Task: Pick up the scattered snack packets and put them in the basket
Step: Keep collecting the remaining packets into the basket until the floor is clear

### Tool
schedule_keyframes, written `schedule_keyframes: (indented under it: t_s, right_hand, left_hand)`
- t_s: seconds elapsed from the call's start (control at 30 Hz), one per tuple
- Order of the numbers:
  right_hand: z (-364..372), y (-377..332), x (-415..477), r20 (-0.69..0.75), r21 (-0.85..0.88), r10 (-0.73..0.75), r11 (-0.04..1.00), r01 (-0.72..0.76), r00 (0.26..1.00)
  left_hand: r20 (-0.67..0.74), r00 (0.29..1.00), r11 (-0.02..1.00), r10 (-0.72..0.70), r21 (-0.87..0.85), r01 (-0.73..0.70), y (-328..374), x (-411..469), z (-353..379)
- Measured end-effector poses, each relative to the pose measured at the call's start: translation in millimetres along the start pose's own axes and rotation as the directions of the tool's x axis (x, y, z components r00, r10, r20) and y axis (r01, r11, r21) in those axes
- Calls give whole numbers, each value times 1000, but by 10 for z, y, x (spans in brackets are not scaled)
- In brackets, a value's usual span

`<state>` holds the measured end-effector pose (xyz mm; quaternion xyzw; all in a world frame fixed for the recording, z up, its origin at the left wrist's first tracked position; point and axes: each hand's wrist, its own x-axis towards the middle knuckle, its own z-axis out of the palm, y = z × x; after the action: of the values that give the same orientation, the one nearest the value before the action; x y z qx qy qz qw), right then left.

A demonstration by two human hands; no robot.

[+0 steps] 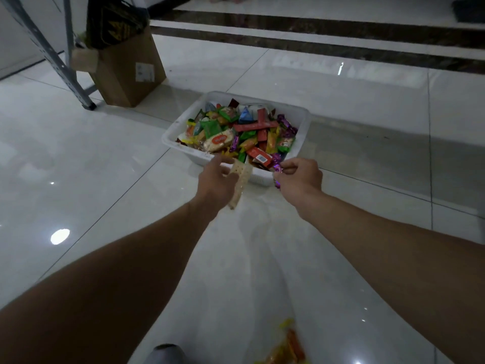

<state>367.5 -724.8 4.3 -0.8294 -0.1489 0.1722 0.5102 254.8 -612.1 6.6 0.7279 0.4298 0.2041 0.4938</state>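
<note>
A white plastic basket (304,119) stands on the tiled floor, heaped with several colourful snack packets (236,130). My left hand (215,179) hovers at the basket's near rim, gripping a long clear cracker packet (240,181) that hangs down over the floor. My right hand (301,177) is just to the right at the same rim, pinching a small purple candy packet (277,169). One yellow and orange packet (287,346) lies blurred on the floor near the bottom edge.
A cardboard box (128,72) with a dark bag in it stands at the back left beside a grey metal rack leg (52,56). Dark-striped steps (315,35) run across the back. A grey shoe tip (165,353) shows at the bottom.
</note>
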Motion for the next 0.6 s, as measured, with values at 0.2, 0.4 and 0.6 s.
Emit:
schedule_keyframes:
  t_s: [0.2,0.4,0.6]
  right_hand:
    - [139,-285,327,-96,116,68,992,-57,993]
    - [175,-438,773,-153,122,94,990,-76,984]
    - [166,-506,1368,-239,117,121,989,-95,964]
  left_hand:
    - [-17,1000,990,13,-141,-16,348,465,17]
    - [-23,1000,978,2,-209,-7,596,1081,100]
    - [66,998,978,17,-208,-3,687,1716,497]
